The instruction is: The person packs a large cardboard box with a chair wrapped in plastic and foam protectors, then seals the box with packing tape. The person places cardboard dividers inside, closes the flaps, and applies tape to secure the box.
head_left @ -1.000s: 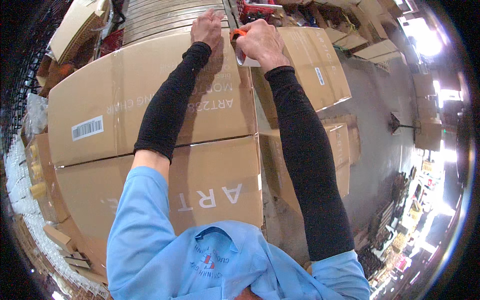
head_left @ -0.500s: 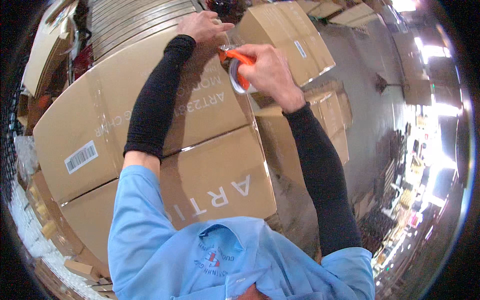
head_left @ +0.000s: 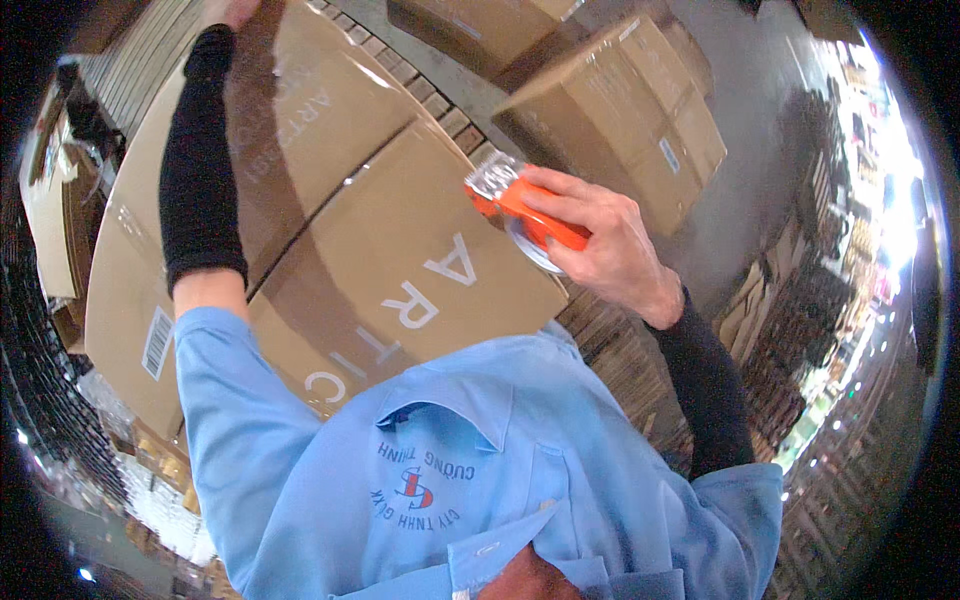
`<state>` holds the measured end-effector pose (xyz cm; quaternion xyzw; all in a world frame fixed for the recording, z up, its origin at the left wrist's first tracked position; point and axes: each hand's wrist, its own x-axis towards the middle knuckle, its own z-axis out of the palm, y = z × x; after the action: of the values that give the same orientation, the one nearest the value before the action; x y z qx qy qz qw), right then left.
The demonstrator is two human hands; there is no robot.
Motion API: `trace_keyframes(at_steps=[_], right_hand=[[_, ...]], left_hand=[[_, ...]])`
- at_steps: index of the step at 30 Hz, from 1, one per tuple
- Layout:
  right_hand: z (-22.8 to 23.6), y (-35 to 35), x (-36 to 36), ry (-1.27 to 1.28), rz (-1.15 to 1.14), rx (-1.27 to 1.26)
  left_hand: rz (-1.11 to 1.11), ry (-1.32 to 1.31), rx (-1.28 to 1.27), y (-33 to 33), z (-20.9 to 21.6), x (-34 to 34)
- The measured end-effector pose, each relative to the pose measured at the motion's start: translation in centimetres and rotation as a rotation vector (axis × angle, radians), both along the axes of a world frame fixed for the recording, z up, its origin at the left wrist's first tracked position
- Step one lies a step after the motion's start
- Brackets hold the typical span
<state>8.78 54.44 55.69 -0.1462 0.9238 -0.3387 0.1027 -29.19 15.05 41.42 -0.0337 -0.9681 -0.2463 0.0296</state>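
Note:
A large cardboard carton (head_left: 370, 230) with white print and a seam across its top lies in front of me. My right hand (head_left: 620, 245) is closed around an orange tape dispenser (head_left: 550, 217). Its metal head sits beside the carton's right edge; whether it touches the cardboard I cannot tell. Part of a tape roll (head_left: 533, 250) shows beneath the dispenser. My left arm stretches over the carton to its far side. There my left hand (head_left: 236, 10) is cut off by the upper edge of the picture, so its fingers are hidden.
Another carton (head_left: 625, 125) stands on the floor beyond my right hand, with one more carton (head_left: 480, 30) behind it. Wooden slats (head_left: 620, 365) run under the large carton's right side. Cardboard pieces (head_left: 55, 215) lie at the far left.
My right hand has brought the tape dispenser nearer to me, along the carton's right edge. The left hand now appears farther up and left. The whole view has turned and shifted.

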Motion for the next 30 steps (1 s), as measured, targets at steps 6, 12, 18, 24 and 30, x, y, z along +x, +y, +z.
trace_keyframes(at_steps=[6,12,18,24,30], right_hand=[[0.7,7.0,8.9,-0.043,0.022,-0.001],[0.6,10.1,14.4,-0.201,-0.034,-0.008],[-3.8,12.6,20.7,-0.216,-0.104,-0.117],[-2.3,11.6,20.1,-0.311,-0.117,-0.024],[-1.1,9.9,16.2,-0.247,-0.039,-0.085]], left_hand=[[-0.023,-0.134,-0.074,-14.9,-9.4,-12.4],[0.007,-0.031,-0.111,-13.8,-11.3,-15.0],[0.077,0.272,-0.238,-11.1,-8.1,-12.4],[-0.595,0.552,0.055,7.7,-0.7,10.5],[-1.605,0.143,0.047,25.1,3.4,41.9]])
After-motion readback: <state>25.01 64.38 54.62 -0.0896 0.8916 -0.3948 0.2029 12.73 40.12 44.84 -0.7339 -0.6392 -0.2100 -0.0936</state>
